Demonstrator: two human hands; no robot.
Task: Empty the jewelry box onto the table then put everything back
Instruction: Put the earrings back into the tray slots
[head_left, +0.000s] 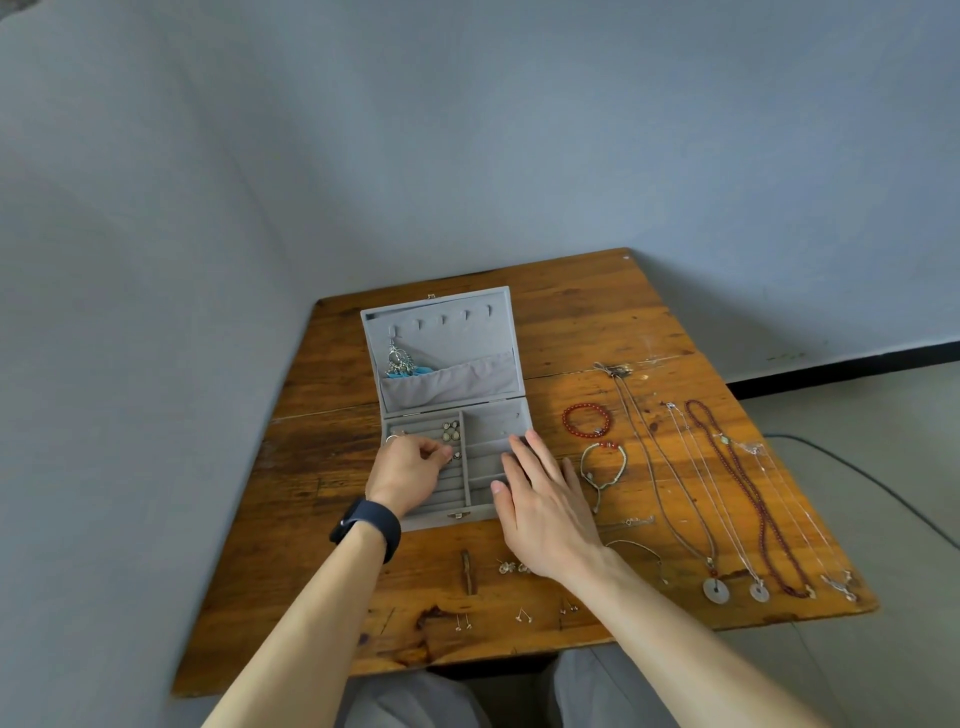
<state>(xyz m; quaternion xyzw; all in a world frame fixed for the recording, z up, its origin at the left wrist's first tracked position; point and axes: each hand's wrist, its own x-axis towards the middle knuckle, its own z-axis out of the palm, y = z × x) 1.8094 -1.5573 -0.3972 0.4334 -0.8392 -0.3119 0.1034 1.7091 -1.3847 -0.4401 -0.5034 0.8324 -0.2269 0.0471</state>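
A grey jewelry box (447, 410) lies open on the wooden desk (571, 322), its lid (441, 348) tilted back on the far side. An ornate silver pendant (399, 360) hangs from a hook inside the lid, above a slack fabric pocket (457, 382) with something blue tucked in at its left end.

The left hand (410, 470), with a dark watch (370, 525) on the wrist, reaches into the ring slots in the left half of the tray. Its fingers (439, 452) are curled close together at a small piece, though whether they actually grip it cannot be told. A few small stone pieces (451, 431) sit in the slots just beyond the fingertips.

The right hand (545, 504) lies flat over the near right corner of the box, fingers (519, 452) spread wide and holding nothing.

On the desk to the right of the box are a red bead bracelet (587, 420), a green cord bracelet (602, 465), and, further right, several long necklaces (727, 493) laid out roughly side by side, two ending in pale ring pendants (716, 590). Near the front edge are small stud earrings (523, 617) and a short brown stick-shaped piece (467, 570).
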